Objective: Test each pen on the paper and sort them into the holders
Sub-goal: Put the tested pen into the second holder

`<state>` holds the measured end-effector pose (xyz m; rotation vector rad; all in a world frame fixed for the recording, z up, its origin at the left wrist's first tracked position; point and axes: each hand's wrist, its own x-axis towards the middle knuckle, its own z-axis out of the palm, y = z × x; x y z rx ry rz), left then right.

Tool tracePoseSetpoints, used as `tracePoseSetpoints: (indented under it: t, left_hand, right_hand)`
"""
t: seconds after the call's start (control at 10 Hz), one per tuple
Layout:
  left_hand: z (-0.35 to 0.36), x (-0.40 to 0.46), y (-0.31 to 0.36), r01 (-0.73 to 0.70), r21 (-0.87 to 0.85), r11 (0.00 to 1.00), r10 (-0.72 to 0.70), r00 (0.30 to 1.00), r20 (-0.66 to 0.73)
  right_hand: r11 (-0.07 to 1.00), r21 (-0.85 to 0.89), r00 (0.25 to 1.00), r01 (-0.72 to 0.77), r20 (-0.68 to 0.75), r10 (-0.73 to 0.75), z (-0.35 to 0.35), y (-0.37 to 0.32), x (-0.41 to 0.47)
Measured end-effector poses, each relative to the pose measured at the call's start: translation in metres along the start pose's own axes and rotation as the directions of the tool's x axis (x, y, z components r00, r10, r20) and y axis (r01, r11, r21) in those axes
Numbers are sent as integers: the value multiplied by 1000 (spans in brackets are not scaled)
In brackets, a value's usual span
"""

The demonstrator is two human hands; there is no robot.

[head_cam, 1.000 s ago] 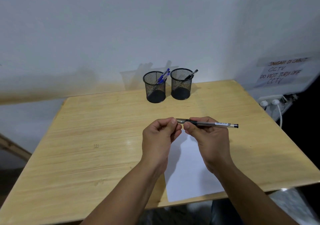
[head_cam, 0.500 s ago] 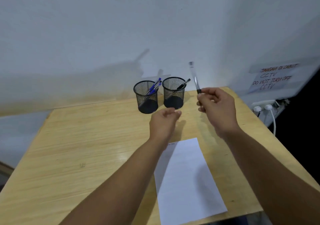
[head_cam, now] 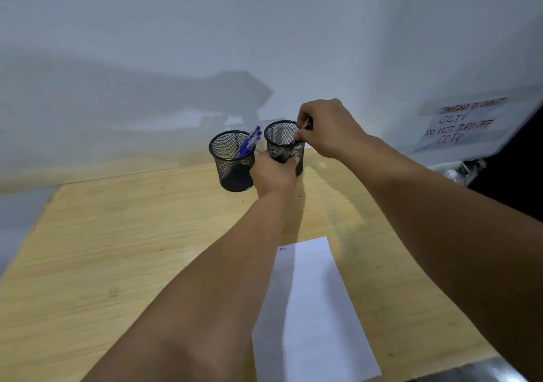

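Reaching far forward over the wooden table (head_cam: 123,234), both bare arms stretch toward the wall, the left hand (head_cam: 274,173) wrapped around the front of the right mesh holder (head_cam: 282,143) and clamped on it, while the right hand (head_cam: 326,130) hovers at that holder's rim with fingertips pinched on a dark pen (head_cam: 302,130). That pen stands steeply, its long axis leaning up and to the right, lower end inside the holder. Just beside it, the left mesh holder (head_cam: 232,161) carries blue pens (head_cam: 248,143) leaning up-right, and the white paper (head_cam: 311,308) lies near the table's front edge.
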<state>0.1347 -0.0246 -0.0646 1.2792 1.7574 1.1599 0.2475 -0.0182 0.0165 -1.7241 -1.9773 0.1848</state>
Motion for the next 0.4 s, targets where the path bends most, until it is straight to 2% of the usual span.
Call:
tracePoseSetpoints:
  t: [0.2, 0.3, 0.4]
  left_hand:
    - [-2, 3, -3, -6, 47, 999, 5, 1000, 9]
    - [-8, 0, -3, -14, 58, 998, 12, 999, 32]
    - [-22, -15, -13, -66, 51, 997, 62, 994, 86]
  right_hand:
    - [996, -94, 1000, -7, 9, 7, 10, 1, -1]
    - [994, -108, 998, -25, -56, 19, 10, 2, -7]
    - [999, 19, 976, -38, -212, 42, 9, 3, -40]
